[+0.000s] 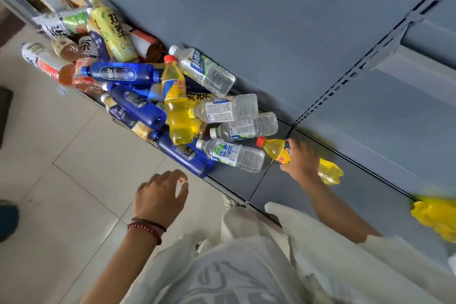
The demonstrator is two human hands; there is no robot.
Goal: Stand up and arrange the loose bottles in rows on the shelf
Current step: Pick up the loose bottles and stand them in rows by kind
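A heap of loose bottles lies on the grey shelf (249,180): blue ones (121,73), clear water bottles (237,154), a yellow drink with a red cap (175,103) and tea bottles (113,31). My right hand (302,161) grips a second yellow bottle (276,149) around its middle, just right of the heap, lying above the shelf board. My left hand (160,195) hovers over the floor in front of the shelf edge, fingers loosely curled, holding nothing. Another yellow bottle (434,215) shows blurred at the right edge.
The shelf's grey back panel (246,20) and a slotted upright (355,69) rise behind the heap. The shelf board to the right of the heap (370,195) is bare. Beige floor tiles (61,155) lie in front. A dark shoe (7,219) shows at the left.
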